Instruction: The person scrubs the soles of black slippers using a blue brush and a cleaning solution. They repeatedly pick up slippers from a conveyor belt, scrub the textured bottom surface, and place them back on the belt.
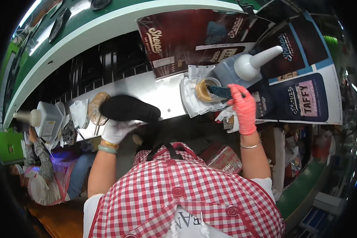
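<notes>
Black sole (129, 108) gripped above left-hand fingers (121, 126)

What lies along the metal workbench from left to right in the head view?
Grey glue bottle → round brownish disc → black shoe sole in the white-gloved left hand → small glue tub → pink-gloved right hand holding a brush.

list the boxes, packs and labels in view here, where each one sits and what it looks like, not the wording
Flat maroon carton: top centre of the bench, dark red with pale panels.
Flat navy carton: right, beside the right hand, dark blue, pink patch, white edge.
Grey glue bottle: between them, white cone nozzle.
Red patterned pack: under the bench edge, by the apron.
Grey container: far left, white cap, small label.
Left hand: holds a black sole.
</notes>
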Action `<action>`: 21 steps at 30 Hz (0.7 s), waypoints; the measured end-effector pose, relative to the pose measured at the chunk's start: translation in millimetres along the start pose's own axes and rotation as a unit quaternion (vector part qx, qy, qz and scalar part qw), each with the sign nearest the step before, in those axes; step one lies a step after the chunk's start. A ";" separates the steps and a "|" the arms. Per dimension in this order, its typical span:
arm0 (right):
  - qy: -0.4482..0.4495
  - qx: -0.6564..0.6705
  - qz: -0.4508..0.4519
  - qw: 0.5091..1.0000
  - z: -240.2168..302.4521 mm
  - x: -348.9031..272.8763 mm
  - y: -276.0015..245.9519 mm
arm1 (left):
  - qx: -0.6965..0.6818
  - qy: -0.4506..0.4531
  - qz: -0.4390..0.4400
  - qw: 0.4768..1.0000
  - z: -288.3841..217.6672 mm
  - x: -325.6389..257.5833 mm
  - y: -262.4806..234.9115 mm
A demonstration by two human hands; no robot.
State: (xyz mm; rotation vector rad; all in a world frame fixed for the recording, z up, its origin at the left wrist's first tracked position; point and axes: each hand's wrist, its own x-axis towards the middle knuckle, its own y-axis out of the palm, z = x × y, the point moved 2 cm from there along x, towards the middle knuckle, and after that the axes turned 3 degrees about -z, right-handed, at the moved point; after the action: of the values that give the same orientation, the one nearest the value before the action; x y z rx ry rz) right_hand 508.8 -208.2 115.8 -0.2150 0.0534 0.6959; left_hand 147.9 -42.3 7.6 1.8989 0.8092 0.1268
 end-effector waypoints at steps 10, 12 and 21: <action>0.042 -0.015 -0.007 0.999 -78.7 28.8 6.5 | -0.067 -0.193 -0.228 0.952 68.6 -52.5 13.2; 0.034 0.010 0.006 0.999 -84.9 31.6 11.1 | -0.034 -0.179 -0.246 0.952 66.3 -56.1 14.1; 0.119 0.093 0.016 0.988 -79.8 23.4 -1.3 | -0.049 -0.076 -0.148 0.985 56.3 -35.1 40.3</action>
State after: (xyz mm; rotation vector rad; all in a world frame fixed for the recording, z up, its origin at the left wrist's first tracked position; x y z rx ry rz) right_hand 529.4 -211.5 35.2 -0.1161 0.3487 0.6900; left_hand 164.2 -116.3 24.1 1.6544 0.9508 -0.1577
